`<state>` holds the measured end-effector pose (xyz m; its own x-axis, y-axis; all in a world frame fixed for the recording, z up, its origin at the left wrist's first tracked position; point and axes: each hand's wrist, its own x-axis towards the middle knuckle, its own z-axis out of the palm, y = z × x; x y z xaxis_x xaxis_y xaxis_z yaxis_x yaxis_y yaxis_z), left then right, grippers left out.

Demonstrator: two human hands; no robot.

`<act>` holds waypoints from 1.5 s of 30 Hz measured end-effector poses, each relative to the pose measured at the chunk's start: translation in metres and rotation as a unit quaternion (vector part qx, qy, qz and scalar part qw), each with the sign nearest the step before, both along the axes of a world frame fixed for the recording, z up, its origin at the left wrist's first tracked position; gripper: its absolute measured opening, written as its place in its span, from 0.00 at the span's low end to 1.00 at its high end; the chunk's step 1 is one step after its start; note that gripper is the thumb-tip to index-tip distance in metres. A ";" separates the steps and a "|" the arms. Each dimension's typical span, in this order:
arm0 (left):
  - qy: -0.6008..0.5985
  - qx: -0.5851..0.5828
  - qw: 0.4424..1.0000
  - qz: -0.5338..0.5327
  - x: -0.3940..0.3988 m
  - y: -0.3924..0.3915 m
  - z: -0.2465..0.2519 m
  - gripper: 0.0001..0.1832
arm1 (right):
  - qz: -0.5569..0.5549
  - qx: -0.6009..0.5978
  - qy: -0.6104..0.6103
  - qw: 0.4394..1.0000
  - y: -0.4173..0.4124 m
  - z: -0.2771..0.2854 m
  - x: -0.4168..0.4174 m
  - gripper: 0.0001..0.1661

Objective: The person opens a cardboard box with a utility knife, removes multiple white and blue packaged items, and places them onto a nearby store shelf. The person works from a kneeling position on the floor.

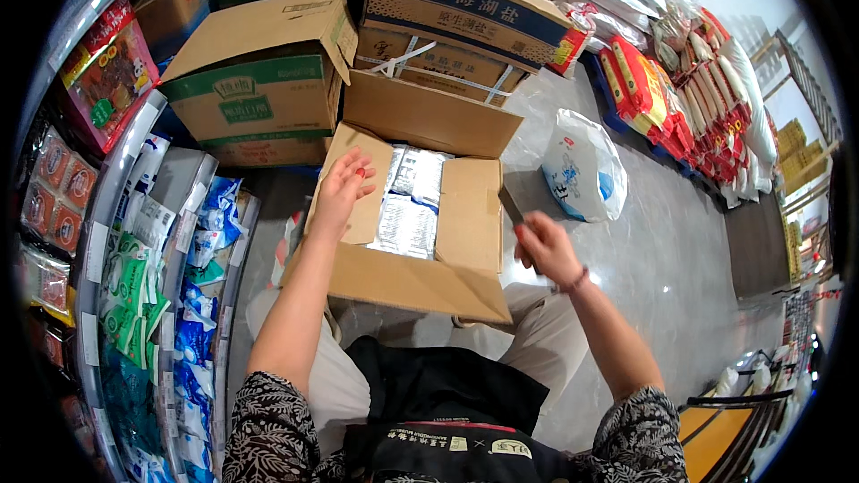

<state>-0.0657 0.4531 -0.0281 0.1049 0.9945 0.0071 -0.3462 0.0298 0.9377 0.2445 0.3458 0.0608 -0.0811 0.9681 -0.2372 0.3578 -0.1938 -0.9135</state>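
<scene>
An open cardboard box (468, 215) stands on the floor between my knees, its flaps spread outward. Inside lie several white and blue printed packets (405, 221), partly covered by the side flaps. My left hand (347, 188) hovers over the box's left flap, fingers spread and holding nothing. Right of the box, my right hand (547, 247) is closed around a dark, flat, narrow tool (511, 206), perhaps a knife; its exact kind cannot be told.
Shelves with bagged goods (134, 295) line the left side. Closed and opened cartons (255, 90) are stacked beyond the box. A white plastic bag (582, 164) sits on the floor at right, with red packages (644, 97) piled on a blue pallet farther off.
</scene>
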 end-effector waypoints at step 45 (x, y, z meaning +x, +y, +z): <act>0.472 0.299 0.748 -0.359 0.068 -0.268 -0.011 0.05 | 0.249 0.179 -0.134 0.942 -0.246 -0.079 -0.058 0.09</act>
<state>0.0024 0.1852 -0.0393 0.8496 0.5273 0.0135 0.3816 -0.6320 0.6745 0.1863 0.0994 -0.0181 -0.5311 0.8470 0.0215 0.5497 0.3638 -0.7520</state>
